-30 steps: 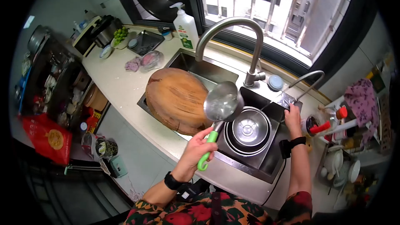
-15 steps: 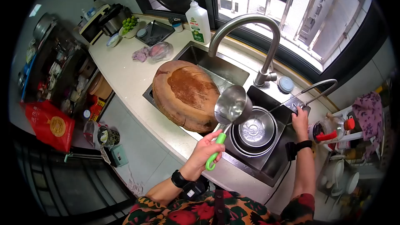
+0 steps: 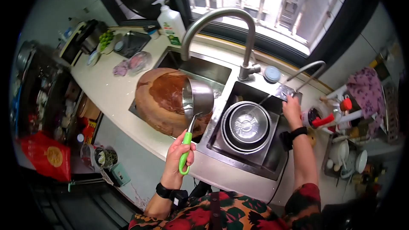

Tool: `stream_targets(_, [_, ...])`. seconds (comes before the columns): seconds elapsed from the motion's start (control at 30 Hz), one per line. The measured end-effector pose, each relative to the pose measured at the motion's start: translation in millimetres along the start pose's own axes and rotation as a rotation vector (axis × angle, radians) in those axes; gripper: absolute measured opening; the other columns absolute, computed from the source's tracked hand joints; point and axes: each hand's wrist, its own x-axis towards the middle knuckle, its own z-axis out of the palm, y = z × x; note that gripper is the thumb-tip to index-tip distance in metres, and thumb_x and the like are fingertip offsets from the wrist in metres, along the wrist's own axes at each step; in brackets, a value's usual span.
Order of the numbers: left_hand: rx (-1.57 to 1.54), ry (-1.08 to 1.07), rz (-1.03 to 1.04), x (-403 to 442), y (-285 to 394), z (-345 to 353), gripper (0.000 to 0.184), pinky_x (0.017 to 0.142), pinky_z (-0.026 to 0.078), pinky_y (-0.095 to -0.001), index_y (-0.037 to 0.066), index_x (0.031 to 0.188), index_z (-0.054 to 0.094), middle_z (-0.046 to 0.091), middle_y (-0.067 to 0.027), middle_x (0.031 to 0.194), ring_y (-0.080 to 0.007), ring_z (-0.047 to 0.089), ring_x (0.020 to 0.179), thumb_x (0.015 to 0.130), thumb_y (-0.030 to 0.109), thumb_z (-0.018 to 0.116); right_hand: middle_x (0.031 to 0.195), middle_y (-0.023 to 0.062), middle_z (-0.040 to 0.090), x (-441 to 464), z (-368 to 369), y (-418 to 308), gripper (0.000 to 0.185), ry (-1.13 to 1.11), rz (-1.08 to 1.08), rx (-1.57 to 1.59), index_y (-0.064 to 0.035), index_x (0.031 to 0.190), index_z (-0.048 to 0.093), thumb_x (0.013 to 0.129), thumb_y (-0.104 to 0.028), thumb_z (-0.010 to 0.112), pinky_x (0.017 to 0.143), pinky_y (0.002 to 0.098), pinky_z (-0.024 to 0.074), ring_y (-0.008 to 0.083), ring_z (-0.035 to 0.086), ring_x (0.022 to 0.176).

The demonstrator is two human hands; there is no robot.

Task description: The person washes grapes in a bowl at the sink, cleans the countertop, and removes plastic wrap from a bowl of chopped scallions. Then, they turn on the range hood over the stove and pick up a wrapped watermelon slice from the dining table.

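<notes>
Snugly, the left hand point(image 3: 179, 158) has its grip curled around the green handle point(image 3: 184, 156) of a metal dipper point(image 3: 202, 98), whose cup is tipped sideways above a wet wooden board point(image 3: 147, 98) resting across the left basin point(image 3: 194, 62). At the other side, the right hand point(image 3: 292, 111) has its fingers at the base of a thin curved spout point(image 3: 315, 64); whether that grip pinches anything cannot be told. Nested metal bowls point(image 3: 261, 133) sit in the right basin point(image 3: 232, 162). Behind, a large arched tap point(image 3: 250, 38) rises between the basins, and a pump bottle point(image 3: 171, 24) stands on the bench point(image 3: 103, 83).
</notes>
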Motion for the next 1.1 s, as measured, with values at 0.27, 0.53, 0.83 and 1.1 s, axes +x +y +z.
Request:
stream_targets(0.27, [0.344, -0.299, -0.498, 13, -38, 42, 0.058, 0.042, 0.038, -0.0173, -0.002, 0.124, 0.034, 0.057, -0.0074, 0.075, -0.0071, 0.048, 0.048, 0.072, 0.007, 0.059, 0.085, 0.0186, 0.053, 7, -4, 3, 0.023, -0.015, -0.037, -0.144, -0.0059, 0.093, 0.057, 0.074, -0.019, 0.058, 0.066, 0.0424, 0.046, 0.0351, 0.055, 0.078])
stream_targets(0.53, [1.216, -0.226, 0.08, 69, -154, 22, 0.057, 0.072, 0.046, -0.0302, 0.004, 0.119, 0.044, 0.059, -0.0164, 0.094, -0.0233, 0.059, 0.083, 0.069, 0.026, 0.061, 0.067, 0.0115, 0.057, 35, 23, 15, 0.015, 0.141, -0.282, -0.308, -0.009, 0.071, 0.054, 0.071, -0.023, 0.061, 0.053, 0.039, 0.0457, 0.0291, 0.058, 0.061])
stream_targets(0.83, [1.191, -0.151, 0.224, 52, -105, -7, 0.041, 0.061, 0.044, -0.0265, 0.004, 0.111, 0.051, 0.058, -0.0077, 0.078, -0.0157, 0.056, 0.069, 0.077, 0.025, 0.058, 0.081, 0.0197, 0.061, 44, 7, -6, 0.014, -0.059, 0.032, -0.406, -0.0035, 0.078, 0.051, 0.077, -0.017, 0.047, 0.063, 0.0376, 0.0475, 0.0268, 0.061, 0.075])
stream_targets(1.1, [0.638, 0.332, 0.545, 33, 32, -48, 0.023, 0.057, 0.043, -0.0192, 0.003, 0.101, 0.055, 0.056, -0.0002, 0.08, -0.0059, 0.05, 0.062, 0.079, 0.009, 0.055, 0.079, 0.0128, 0.053, 13, 9, 9, 0.037, 0.073, 0.616, 0.846, -0.0014, 0.107, 0.038, 0.084, -0.03, 0.043, 0.033, 0.0244, 0.0423, 0.017, 0.056, 0.049])
